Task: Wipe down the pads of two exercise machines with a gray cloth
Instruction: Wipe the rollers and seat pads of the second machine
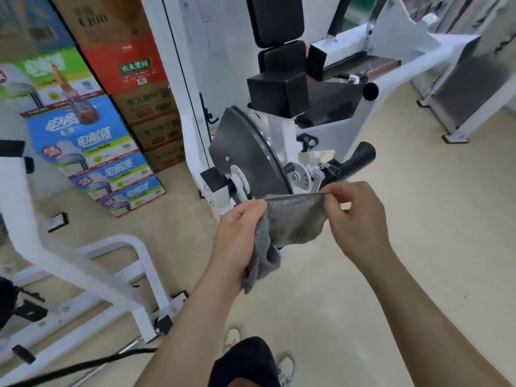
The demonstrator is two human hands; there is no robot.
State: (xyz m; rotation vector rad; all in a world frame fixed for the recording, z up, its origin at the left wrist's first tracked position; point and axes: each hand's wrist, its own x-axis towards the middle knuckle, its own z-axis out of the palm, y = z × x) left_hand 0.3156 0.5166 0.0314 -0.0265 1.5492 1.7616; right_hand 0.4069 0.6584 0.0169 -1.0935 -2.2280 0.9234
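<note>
A gray cloth (pixel 293 219) hangs stretched between both hands in mid-air, low in front of a white exercise machine. My left hand (pixel 237 233) grips its left edge, with the rest bunched and drooping below the palm. My right hand (pixel 354 216) pinches the upper right corner between thumb and fingers. Straight ahead stand the machine's black pads: a tall back pad (pixel 275 18), a smaller pad (pixel 282 58) under it, and a blocky pad (pixel 277 93) lower down. A black seat pad (pixel 332 103) lies to their right. The cloth touches no pad.
A dark round cam plate (pixel 243 157) and a black roller handle (pixel 360 157) jut out just beyond my hands. A second white machine frame (pixel 83 263) stands at the left. Stacked cardboard boxes (pixel 111 113) line the far left wall. Beige floor (pixel 418 247) stretches to the right.
</note>
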